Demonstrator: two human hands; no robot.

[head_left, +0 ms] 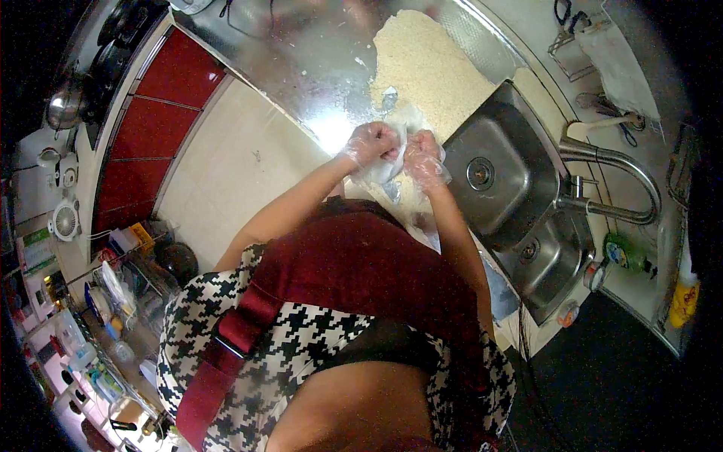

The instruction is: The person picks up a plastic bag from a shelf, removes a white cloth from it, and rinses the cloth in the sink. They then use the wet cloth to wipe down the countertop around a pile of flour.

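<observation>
Both my hands wear thin clear plastic gloves and meet over the front of the counter, left of the sink. My left hand (374, 143) is closed with its fingers curled at the left side of a crumpled white sheet (407, 119). On the sheet's right side my right hand (425, 157) is curled in a fist, gripping its edge. I cannot tell whether the sheet is cloth or plastic. Under and behind the hands, a cream speckled counter patch (425, 64) has a ragged border against a shiny silver covering (301, 53). Small silver scraps (388, 98) lie on it.
A steel double sink (501, 162) with a curved faucet (648, 181) is to the right. Red cabinets (162, 124) stand left across the pale floor (233, 151). A cluttered rack (124, 301) is at lower left; a green bottle (625, 252) stands beyond the sink.
</observation>
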